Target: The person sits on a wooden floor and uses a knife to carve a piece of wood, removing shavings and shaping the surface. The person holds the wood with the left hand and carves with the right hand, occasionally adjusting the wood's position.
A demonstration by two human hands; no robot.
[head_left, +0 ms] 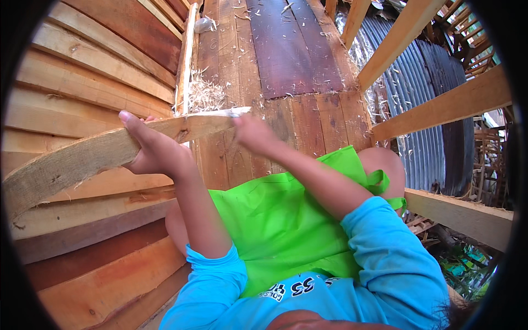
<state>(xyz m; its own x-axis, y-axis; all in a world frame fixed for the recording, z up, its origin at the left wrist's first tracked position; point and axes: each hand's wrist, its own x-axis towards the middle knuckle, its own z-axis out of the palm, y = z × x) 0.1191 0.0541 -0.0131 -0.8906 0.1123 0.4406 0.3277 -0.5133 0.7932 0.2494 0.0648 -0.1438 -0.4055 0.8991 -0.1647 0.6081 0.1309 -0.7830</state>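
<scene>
A long, rough wooden plank (82, 157) stretches from the left rim to the middle of the view, held up on edge above my lap. My left hand (158, 146) grips it from below, thumb up against the near face and the other fingers mostly hidden behind. At the plank's right end, my right hand (254, 133) is closed and smeared by motion. Something small and pale shows at its fingertips, against the whitish upper edge; I cannot make out what it is. A bright green apron (286, 220) covers my lap beneath both forearms.
A wall of overlapping boards (82, 77) stands close on the left. Curled wood shavings (206, 96) lie in a heap on the plank floor (231, 60), near a clear plastic bag (204, 25). Wooden rails (440, 110) and corrugated metal sheets (418, 137) are on the right.
</scene>
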